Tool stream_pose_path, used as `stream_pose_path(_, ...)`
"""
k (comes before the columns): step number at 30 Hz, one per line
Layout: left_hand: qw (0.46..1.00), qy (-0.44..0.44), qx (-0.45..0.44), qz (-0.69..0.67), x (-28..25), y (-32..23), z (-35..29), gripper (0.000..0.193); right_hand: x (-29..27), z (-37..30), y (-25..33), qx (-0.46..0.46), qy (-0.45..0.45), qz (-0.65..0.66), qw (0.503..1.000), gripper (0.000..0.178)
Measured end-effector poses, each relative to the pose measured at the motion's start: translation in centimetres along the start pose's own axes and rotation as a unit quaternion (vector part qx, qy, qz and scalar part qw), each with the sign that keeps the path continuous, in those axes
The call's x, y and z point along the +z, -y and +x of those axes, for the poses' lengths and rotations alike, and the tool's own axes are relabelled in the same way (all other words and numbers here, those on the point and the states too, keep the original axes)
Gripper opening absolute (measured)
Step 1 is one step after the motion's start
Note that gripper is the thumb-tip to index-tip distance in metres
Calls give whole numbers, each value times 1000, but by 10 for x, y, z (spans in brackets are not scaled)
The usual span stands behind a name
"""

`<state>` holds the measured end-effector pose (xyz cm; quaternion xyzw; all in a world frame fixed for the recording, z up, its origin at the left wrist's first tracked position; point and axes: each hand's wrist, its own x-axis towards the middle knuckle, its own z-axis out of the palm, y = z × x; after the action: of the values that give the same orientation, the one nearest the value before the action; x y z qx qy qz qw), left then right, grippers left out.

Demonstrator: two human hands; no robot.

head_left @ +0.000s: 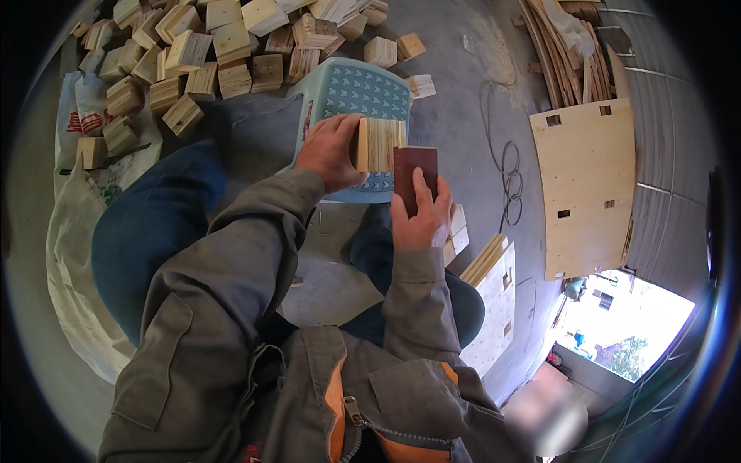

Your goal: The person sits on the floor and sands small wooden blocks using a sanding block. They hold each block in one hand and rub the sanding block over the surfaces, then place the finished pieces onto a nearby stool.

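A layered plywood block (381, 147) rests on a light blue plastic stool (367, 81) in front of me, its striped edge facing up. My left hand (330, 152) is closed round the block's left end, with part of the thumb and fingers hidden behind it. At the block's right end, my right hand (423, 214) grips a reddish-brown sanding block (421, 157), fingers lying along its face. The sanding block appears to meet the plywood's right side.
Many loose plywood blocks (231, 40) lie heaped at the far left, some on a white woven sack (73, 231). Rightward are a large plywood panel (583, 181) with cutouts, a looped cable (509, 174) on the floor, and smaller boards (494, 301) beside my right knee.
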<state>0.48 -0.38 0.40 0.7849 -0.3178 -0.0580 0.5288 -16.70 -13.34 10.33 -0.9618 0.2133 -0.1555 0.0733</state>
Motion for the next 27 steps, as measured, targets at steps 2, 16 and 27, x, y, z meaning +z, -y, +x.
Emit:
stream_pose_path(2, 1000, -2, 3, 1, 2, 0, 1, 98, -1, -7, -3, 0, -10, 2, 1000, 62)
stream_pose_path(16, 1000, -10, -16, 1, 2, -2, 0, 98, 36, 112, 29, -11, -12, -90, 996, 60)
stream_pose_path(27, 1000, -17, 1, 4, 4, 0, 1, 96, 0, 8, 7, -16, -15, -41, 999, 61)
